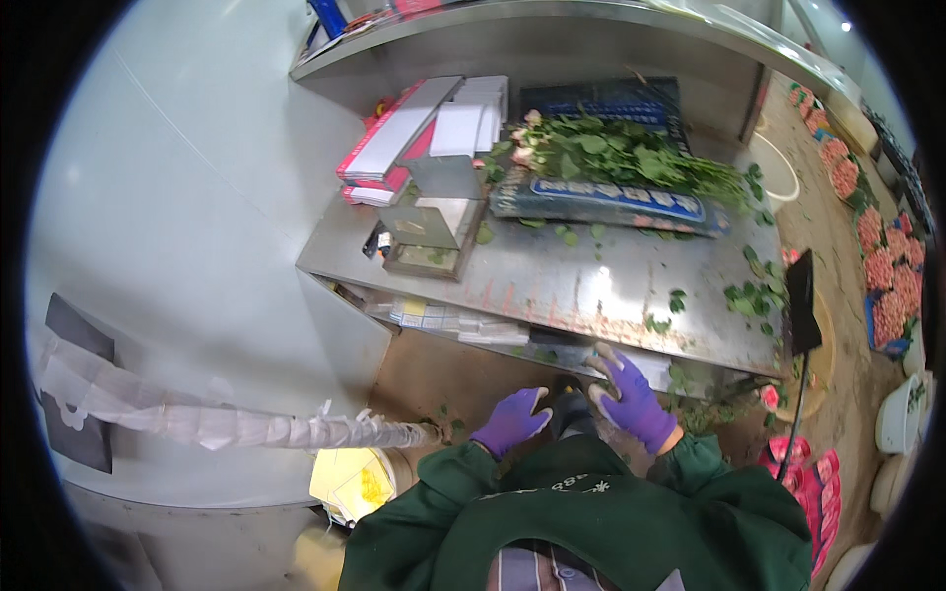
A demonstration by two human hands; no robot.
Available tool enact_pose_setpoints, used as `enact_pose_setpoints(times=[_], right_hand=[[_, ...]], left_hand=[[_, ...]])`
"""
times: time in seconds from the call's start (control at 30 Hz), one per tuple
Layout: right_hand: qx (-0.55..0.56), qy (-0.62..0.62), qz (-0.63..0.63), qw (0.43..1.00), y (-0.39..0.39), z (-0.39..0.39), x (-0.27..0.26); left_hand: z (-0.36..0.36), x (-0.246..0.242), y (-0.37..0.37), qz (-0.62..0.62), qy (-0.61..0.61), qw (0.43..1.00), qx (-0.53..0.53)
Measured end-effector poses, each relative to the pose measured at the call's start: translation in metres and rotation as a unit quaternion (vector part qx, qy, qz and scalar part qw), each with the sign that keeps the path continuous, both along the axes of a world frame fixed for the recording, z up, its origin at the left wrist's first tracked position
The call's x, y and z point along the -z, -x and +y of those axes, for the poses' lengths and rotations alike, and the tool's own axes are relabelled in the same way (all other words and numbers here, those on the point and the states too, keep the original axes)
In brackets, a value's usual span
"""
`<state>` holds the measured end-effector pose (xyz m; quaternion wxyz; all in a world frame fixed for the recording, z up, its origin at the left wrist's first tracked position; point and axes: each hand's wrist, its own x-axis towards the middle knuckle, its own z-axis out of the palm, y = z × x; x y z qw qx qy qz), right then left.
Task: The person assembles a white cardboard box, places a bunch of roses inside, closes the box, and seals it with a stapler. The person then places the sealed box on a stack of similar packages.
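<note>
My left hand (512, 419), in a purple glove with pale fingertips, hangs in front of my body with nothing in it. Its thumb and fingers are apart. My right hand (632, 399), gloved alike, is spread just off the front edge of the metal workbench (547, 273) and also holds nothing. Across the bench, a bundle of pale pink roses with leafy green stems (599, 151) lies on a dark printed wrapper (602, 203). Left of it stands a small metal stand with upright plates (429, 236).
White-and-pink cardboard sheets (403, 137) are stacked at the bench's back left. Loose leaves (754, 295) litter its right end. A wrapped pole (244, 425) juts in from the left above a bin (355, 480). A black plate on a rod (802, 303) rises at right, before bunched pink flowers (890, 273).
</note>
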<state>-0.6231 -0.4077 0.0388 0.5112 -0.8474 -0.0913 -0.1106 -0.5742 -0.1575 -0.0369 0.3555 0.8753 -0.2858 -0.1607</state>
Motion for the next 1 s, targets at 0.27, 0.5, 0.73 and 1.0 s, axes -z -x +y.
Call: enact_pose_setpoints(times=[0.27, 0.5, 0.73, 1.0], right_hand=[[0.033, -0.126, 0.031, 0.991, -0.244, -0.016, 0.023], [0.0, -0.238, 0.131, 0.963, -0.363, 0.011, -0.017], [-0.168, 0.137, -0.076, 0.973, -0.414, 0.153, -0.063], [-0.025, 0.2, 0.005, 0.98, -0.426, 0.225, -0.037]], left_hand=[[0.092, -0.046, -0.153, -0.037, -0.044, 0.994, -0.088], [0.206, -0.098, -0.35, -0.285, -0.118, 0.915, -0.261], [0.237, -0.13, -0.603, -0.397, -0.318, 0.856, -0.096], [0.277, -0.063, -0.66, -0.383, -0.238, 0.891, 0.044]])
